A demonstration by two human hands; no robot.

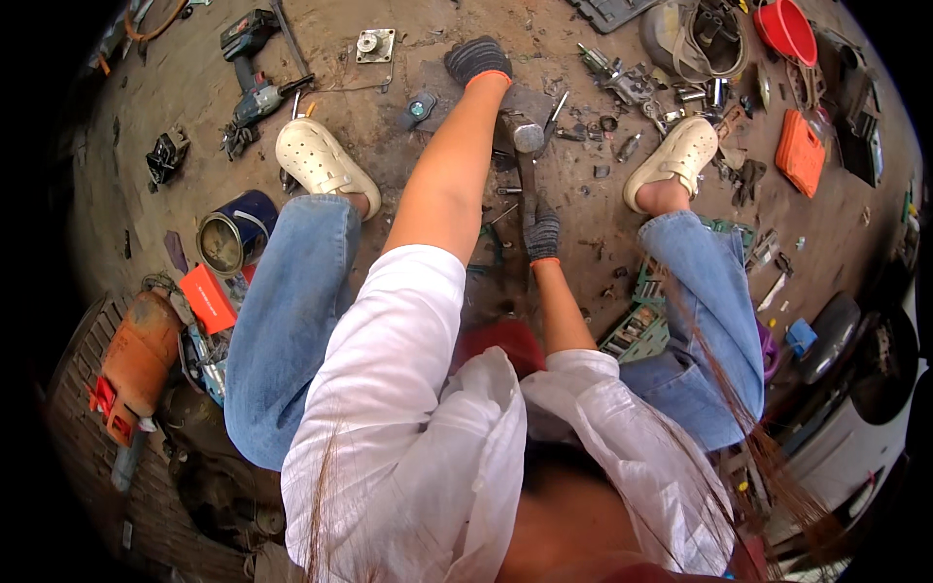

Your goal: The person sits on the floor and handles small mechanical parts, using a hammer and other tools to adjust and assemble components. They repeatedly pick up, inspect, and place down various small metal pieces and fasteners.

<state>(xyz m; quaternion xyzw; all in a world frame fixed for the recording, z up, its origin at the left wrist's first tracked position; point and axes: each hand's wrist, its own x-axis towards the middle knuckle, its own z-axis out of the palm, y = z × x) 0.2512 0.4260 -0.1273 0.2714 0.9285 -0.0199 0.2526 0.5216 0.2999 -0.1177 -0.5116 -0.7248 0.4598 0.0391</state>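
My left hand [478, 61], in a dark grey knit glove with an orange cuff, reaches far forward to the ground. Its fingers are curled closed, and whatever lies under them is hidden. A dark flat plate [530, 105] lies just beside it. Nearer to me, my right hand [541, 236], gloved the same way, wraps round the handle of a hammer [526, 136]. The hammer's worn metal head points away from me, close to the edge of the plate. A small dark device with a teal face [418, 109] lies left of the plate.
A cordless drill [258, 97] and a square metal flange [375, 46] lie at the far left. Metal parts [632, 83] and an orange case [800, 154] are on the right. A paint can [225, 243] stands beside my left leg; a green socket tray [637, 330] lies by my right.
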